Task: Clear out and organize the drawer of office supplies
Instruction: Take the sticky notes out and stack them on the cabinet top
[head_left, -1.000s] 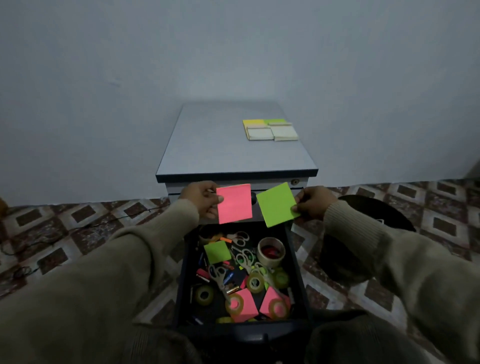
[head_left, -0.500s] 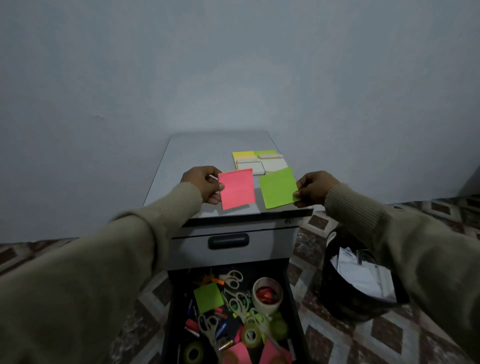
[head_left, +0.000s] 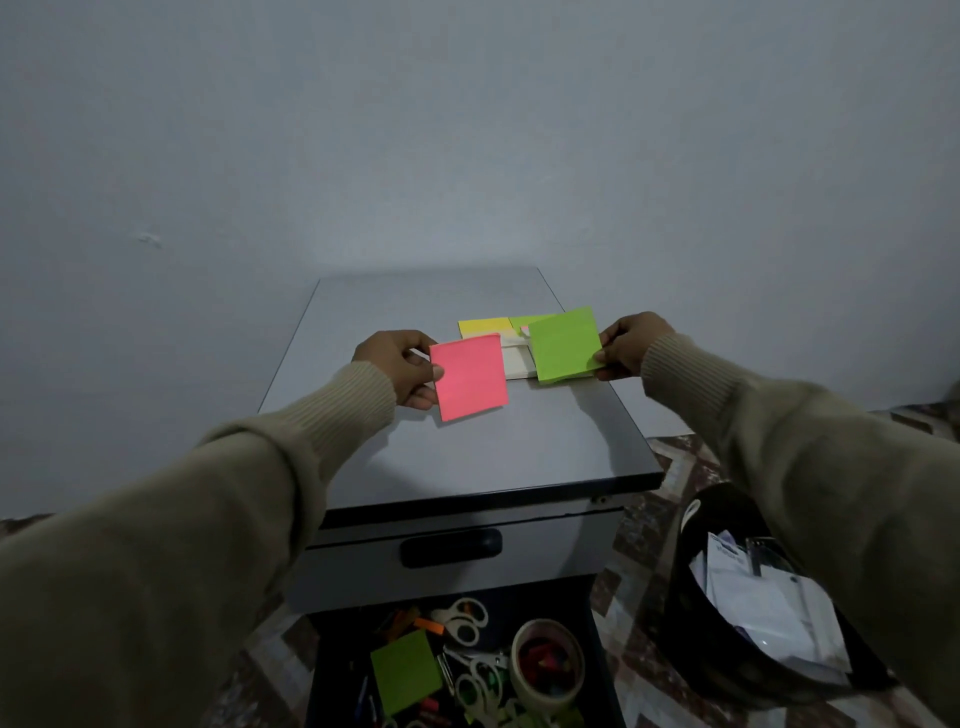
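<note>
The left hand (head_left: 402, 375), at centre frame, pinched the left edge of a square pink sticky-note pad (head_left: 470, 376), thumb on top and fingers beneath. The right hand (head_left: 626, 347), right of centre, pinched the right edge of a square green sticky-note pad (head_left: 565, 344) in the same manner. Both pads were held over the flat grey cabinet top (head_left: 467, 457); contact with that surface could not be determined.

Handling judgement: each pad appeared light and thin, stiff enough to stay flat from one edge, and not fragile. An edge pinch was adequate; loose top sheets could curl.

The pink pad extended rightward from the left hand. The green pad extended leftward from the right hand, overlapping a group of yellow, green and pale sticky-note pads (head_left: 485, 326) lying on the cabinet top behind. The open dark drawer (head_left: 602, 670), at lower centre, contained scissors, a tape roll and another green pad.
</note>
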